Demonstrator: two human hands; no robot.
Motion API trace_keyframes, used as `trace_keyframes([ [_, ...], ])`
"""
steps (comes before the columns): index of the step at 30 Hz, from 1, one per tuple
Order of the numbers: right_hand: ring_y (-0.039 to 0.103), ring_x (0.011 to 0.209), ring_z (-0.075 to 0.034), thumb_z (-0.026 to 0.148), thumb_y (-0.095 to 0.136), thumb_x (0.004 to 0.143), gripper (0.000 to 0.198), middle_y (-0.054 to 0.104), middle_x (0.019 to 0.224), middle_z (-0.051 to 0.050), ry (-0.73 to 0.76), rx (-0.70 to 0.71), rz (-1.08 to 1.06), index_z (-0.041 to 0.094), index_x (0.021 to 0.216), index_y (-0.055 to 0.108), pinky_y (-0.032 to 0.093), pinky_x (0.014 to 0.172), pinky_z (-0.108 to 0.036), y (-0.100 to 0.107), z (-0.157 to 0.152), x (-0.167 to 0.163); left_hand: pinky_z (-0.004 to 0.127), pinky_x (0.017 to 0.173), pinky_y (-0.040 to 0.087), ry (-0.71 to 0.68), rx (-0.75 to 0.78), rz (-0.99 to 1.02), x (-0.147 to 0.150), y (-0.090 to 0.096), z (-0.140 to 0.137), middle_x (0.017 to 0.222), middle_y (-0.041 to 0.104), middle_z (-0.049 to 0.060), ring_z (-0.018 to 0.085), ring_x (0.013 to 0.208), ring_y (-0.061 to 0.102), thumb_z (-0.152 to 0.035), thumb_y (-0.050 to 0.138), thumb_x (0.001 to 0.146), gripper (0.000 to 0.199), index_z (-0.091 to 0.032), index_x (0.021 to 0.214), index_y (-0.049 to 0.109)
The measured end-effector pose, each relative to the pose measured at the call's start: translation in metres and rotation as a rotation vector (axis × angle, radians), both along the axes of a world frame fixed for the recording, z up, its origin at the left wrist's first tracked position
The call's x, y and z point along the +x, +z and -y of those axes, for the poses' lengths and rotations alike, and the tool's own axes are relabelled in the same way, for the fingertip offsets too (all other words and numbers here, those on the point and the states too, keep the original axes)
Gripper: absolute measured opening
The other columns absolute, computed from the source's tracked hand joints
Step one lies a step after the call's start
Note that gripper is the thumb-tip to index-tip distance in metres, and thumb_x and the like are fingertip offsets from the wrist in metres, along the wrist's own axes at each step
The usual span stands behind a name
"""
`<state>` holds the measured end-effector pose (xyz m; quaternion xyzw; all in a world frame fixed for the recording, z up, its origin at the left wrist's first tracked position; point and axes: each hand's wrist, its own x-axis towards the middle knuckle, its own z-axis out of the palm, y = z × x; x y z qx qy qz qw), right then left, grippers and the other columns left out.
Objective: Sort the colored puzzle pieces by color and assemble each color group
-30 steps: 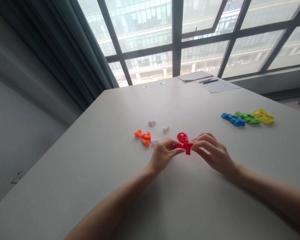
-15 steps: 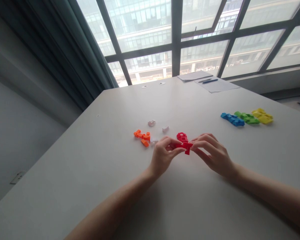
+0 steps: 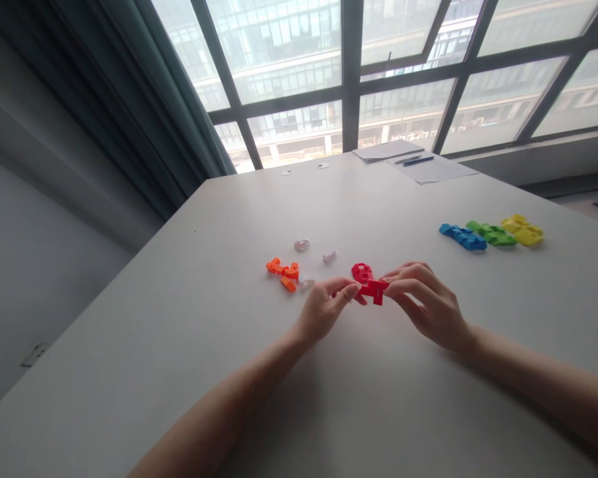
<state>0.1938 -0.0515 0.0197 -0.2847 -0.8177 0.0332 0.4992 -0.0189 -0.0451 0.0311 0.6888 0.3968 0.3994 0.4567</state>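
1. Red piece [image 3: 377, 289]: it sits between the two hands, raised toward the wearer from the table [image 3: 194, 318], its long axis running roughly from 9 to 3 o'clock, with a short stub pointing to 6.
2. Left hand [image 3: 325, 307]: thumb and fingers are pinched on the piece's 9 o'clock end.
3. Right hand [image 3: 431, 309]: its fingertips close on the 3 o'clock end; the thumb's exact contact is hard to see. From this hand the piece lies toward 9 to 10 o'clock. Neither hand is clearly nearer, since both meet it.
4. Red cluster [image 3: 362, 272]: this lies just beyond the held piece, toward 11 o'clock; whether the two touch, I cannot tell.
5. Orange parts [image 3: 282, 267]: from the held piece, they rest near 9 to 10 o'clock, with white bits [image 3: 301, 245] scattered beside and beyond them.
6. Blue [image 3: 462, 238], green [image 3: 493, 234] and yellow [image 3: 522, 230] groups: side by side, well apart toward 2 o'clock.
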Motion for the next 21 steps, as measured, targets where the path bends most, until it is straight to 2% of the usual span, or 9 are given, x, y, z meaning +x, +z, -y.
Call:
trace_keyframes([
  [8, 0.066, 0.089, -0.021, 0.01, 0.061, 0.086, 0.021, 0.065, 0.091, -0.006, 0.02, 0.007, -0.033, 0.026, 0.098, 0.065, 0.055, 0.082, -0.042, 0.0022, 0.0027, -0.002, 0.029, 0.071, 0.051, -0.071, -0.059, 0.093, 0.0022, -0.0008, -0.0024, 0.076, 0.073, 0.009, 0.019, 0.073, 0.064, -0.061, 0.056, 0.084, 0.052, -0.013, 0.084, 0.075],
  [16, 0.065, 0.091, -0.022, 0.007, 0.061, 0.085, 0.023, 0.064, 0.092, -0.006, 0.032, 0.003, -0.042, 0.025, 0.098, 0.064, 0.056, 0.083, -0.042, 0.0018, 0.003, -0.0013, 0.028, 0.066, 0.05, -0.085, -0.123, 0.144, 0.0033, 0.0057, 0.0006, 0.061, 0.068, 0.005, 0.018, 0.069, 0.063, -0.056, 0.061, 0.082, 0.045, -0.014, 0.076, 0.073],
  [18, 0.065, 0.092, -0.021, 0.008, 0.062, 0.085, 0.023, 0.064, 0.094, -0.006, 0.028, -0.036, -0.07, 0.025, 0.1, 0.063, 0.055, 0.084, -0.041, -0.0002, 0.0003, -0.0014, 0.028, 0.066, 0.05, -0.071, -0.12, 0.152, 0.004, 0.0048, 0.0008, 0.066, 0.07, 0.006, 0.018, 0.07, 0.063, -0.055, 0.062, 0.082, 0.044, -0.013, 0.078, 0.073],
  [21, 0.065, 0.097, -0.022, 0.013, 0.061, 0.087, 0.023, 0.063, 0.102, -0.008, 0.037, -0.173, -0.149, 0.025, 0.107, 0.057, 0.055, 0.085, -0.041, -0.0038, -0.0046, -0.002, 0.027, 0.068, 0.05, -0.021, -0.095, 0.15, 0.0056, 0.0004, 0.0015, 0.078, 0.073, 0.009, 0.018, 0.072, 0.064, -0.052, 0.064, 0.083, 0.041, -0.012, 0.085, 0.073],
])
